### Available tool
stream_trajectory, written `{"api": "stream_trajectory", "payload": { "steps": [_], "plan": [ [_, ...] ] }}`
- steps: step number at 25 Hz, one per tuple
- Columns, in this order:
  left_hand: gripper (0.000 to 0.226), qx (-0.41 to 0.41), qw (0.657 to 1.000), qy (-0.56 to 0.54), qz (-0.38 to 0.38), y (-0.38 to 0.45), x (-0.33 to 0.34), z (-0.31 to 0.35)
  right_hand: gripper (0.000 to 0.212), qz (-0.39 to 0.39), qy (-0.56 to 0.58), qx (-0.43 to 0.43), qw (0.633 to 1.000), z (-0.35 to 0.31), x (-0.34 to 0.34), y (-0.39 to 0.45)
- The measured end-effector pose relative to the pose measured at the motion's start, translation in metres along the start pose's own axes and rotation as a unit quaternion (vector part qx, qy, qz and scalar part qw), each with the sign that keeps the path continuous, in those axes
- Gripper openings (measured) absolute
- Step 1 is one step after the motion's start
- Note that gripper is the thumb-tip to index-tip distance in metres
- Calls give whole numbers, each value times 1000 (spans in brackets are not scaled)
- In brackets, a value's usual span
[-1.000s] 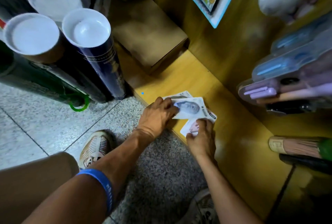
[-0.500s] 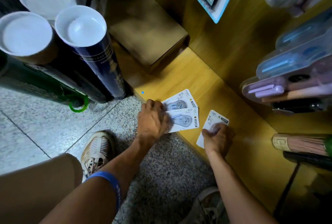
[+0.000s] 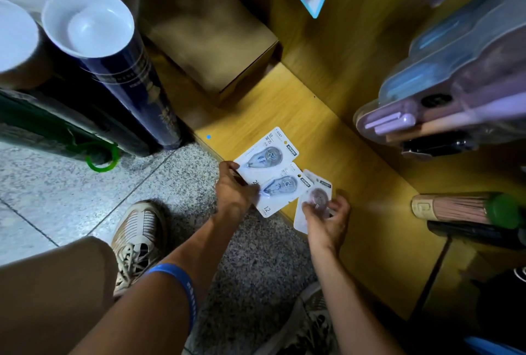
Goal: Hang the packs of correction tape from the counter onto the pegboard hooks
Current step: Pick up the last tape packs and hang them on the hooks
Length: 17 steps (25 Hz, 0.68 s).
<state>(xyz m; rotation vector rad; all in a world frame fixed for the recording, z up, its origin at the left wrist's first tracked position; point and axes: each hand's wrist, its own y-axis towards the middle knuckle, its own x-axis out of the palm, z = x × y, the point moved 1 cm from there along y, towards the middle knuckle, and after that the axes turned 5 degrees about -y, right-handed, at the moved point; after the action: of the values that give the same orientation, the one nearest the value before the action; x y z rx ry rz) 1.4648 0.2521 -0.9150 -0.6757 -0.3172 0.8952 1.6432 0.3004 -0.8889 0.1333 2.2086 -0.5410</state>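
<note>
The right hand [image 3: 327, 212] is pinching a pink-toned correction tape pack [image 3: 313, 201] by its blister, fingers curled round it, and is holding it just above the front edge of the yellow tabletop [image 3: 355, 161]; the card is tilting, its long axis running up and away from the hand toward the far wall of the tabletop. Just to the pink pack's left, the left hand [image 3: 233, 186] is gripping two blue correction tape packs [image 3: 273, 172] fanned one over the other, thumb and fingers closed on their near-left corners, their long axes slanting the same way, hanging holes pointing up and to the right. The pink pack is touching or all but touching the lower blue card, so the right hand is the nearer one for whatever comes next, probably stacking the three. Above and right of the pink pack, hanging pen packs [image 3: 444, 92] are crowding the display where the hooks would be; the hooks themselves are not showing. Half a second ago the pink pack was lying flat on the tabletop, well apart from the blue pair, under a pressing right hand; it is now lifted and brought in beside them.
</note>
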Motion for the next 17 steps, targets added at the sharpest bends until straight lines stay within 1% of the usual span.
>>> {"api": "stream_trajectory", "payload": {
  "steps": [2,4,6,7,9,11,12,14,15,16,17],
  "plan": [
    [57,-26,998,-51,-3,-3,2,-1,91,3,5,54,999,5,1,0],
    [63,-25,999,-47,10,1,2,-2,99,-18,26,124,992,8,2,2],
    [66,-36,998,-34,23,4,3,-2,94,-23,85,177,980,7,1,4],
    [63,-50,998,-39,26,5,4,0,89,-22,118,198,973,6,-1,4],
    [46,-74,995,-57,20,7,7,5,82,-26,165,233,958,3,-5,2],
    [29,-114,990,-85,-8,9,11,9,71,-42,207,237,948,3,-9,1],
    [23,-138,984,-111,-19,9,11,9,61,-58,217,232,946,0,-12,-3],
    [24,-166,976,-139,-27,3,5,12,40,-93,242,211,942,-9,-17,-14],
    [26,-161,977,-137,-29,-6,1,15,33,-107,273,197,936,-17,-21,-21],
    [24,-144,981,-127,-31,-17,-5,20,32,-128,308,181,925,-26,-26,-30],
    [18,-119,986,-108,-37,-30,-12,27,36,-149,338,161,915,-35,-31,-39]
  ]
}}
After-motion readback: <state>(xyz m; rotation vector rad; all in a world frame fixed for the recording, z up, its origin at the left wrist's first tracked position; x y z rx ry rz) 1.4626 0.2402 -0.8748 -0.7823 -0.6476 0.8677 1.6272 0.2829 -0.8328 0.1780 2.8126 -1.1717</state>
